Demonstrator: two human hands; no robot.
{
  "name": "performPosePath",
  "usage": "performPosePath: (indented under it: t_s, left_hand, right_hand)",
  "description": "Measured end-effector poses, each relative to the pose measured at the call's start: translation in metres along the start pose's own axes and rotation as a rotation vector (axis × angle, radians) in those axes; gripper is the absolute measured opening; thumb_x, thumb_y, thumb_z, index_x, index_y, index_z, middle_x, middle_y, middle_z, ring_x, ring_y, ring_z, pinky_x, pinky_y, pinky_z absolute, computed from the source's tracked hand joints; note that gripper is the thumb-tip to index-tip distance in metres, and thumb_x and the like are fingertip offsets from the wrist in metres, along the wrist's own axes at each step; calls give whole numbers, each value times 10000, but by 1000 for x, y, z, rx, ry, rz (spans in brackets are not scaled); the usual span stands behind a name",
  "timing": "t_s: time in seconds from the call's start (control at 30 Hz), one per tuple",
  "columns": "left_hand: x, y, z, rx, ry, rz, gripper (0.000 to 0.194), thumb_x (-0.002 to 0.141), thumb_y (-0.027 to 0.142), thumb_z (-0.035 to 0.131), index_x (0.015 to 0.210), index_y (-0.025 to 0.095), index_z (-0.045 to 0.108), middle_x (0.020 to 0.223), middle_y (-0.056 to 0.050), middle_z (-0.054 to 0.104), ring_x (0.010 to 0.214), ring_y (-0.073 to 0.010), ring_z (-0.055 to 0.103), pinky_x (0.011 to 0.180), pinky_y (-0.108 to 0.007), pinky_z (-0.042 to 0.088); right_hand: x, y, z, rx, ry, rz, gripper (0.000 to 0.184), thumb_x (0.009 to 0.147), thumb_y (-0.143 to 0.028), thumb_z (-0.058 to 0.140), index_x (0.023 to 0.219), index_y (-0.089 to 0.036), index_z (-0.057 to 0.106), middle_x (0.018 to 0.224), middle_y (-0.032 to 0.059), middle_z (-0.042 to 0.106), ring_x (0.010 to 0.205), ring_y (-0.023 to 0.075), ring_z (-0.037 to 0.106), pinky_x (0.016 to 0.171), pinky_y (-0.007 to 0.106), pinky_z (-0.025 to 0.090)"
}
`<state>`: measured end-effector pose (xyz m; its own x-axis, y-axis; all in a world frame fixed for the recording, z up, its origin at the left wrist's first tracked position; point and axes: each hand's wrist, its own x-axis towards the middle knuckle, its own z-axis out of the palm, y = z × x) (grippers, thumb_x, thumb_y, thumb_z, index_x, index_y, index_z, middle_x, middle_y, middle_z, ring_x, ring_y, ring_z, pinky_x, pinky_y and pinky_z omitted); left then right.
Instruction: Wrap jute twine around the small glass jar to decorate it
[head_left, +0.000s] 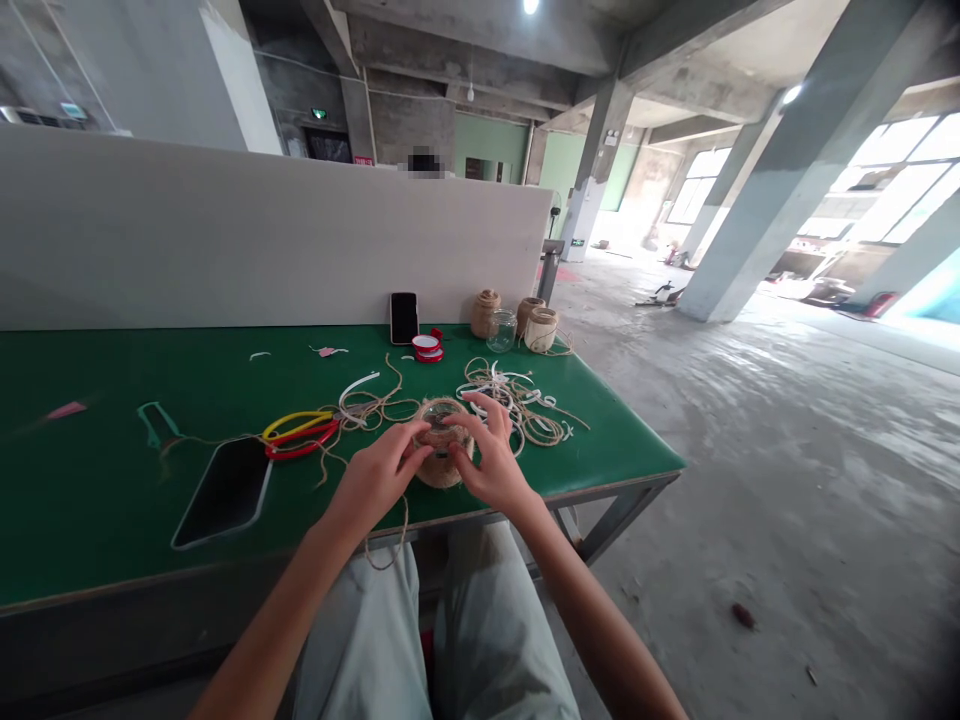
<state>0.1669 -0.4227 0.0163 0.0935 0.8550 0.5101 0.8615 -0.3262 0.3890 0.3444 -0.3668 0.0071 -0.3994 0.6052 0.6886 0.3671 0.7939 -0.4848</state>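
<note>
A small glass jar wrapped in jute twine (439, 474) stands near the front edge of the green table. My left hand (384, 462) grips its neck from the left, with thumb and fingers pressed to the twine. From the right, my right hand (491, 455) holds the same neck, its thumb at the front and its fingers over the rim. A loose end of twine (405, 520) hangs over the table edge below my left hand. Scissors with yellow and red handles (304, 437) lie left of the jar. Behind my right hand sits a tangle of twine and white strips (536, 405).
On the green table (592, 410) lie a phone (225, 492), teal thread snips (154, 425) and red tape rolls (428, 347). Another phone (404, 318) leans on the white partition (270, 240). A clear jar (501, 331) and several twine-wrapped jars (486, 313) stand at the back right.
</note>
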Motion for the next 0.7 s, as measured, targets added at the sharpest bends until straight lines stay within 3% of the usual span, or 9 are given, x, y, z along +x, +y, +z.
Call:
performPosePath:
  t_s: [0.17,0.27,0.37,0.53,0.7]
  left_hand:
    - [-2,-6,2,54,38,62,323,919,385,429,1176,205,505,799,-5,592,666,-129,586,625,-222,452]
    - [-3,-7,1,96,44,78,326,907,363,458,1194,213,498,762,11,576,645,-120,575,613,-209,438]
    - [-2,-8,0,133,58,98,311,900,345,472,1179,216,515,758,15,599,626,-111,580,619,-201,434]
    - [0,-9,-1,187,78,111,315,898,351,479,1176,208,524,779,7,639,634,-116,602,628,-200,430]
    - [1,-9,-1,225,89,143,305,903,364,473,1158,209,539,812,-6,661,651,-123,619,619,-204,427]
  right_hand:
    - [-16,0,7,128,21,120,640,815,-321,555,1376,-191,277,1432,128,289,1369,257,241,1112,439,270]
    - [-24,0,19,66,-23,207,973,706,-429,685,1438,-179,96,1469,154,249,1386,303,204,1121,499,227]
    - [-26,0,30,27,-31,268,1149,617,-448,757,1449,-186,11,1452,170,294,1356,332,275,1096,528,255]
    - [-22,4,41,112,51,337,1075,652,-383,743,1443,-173,47,1382,182,388,1285,321,396,1039,483,357]
    - [-20,6,33,245,5,349,1034,647,-372,745,1437,-189,102,1403,164,369,1309,320,366,1067,494,320]
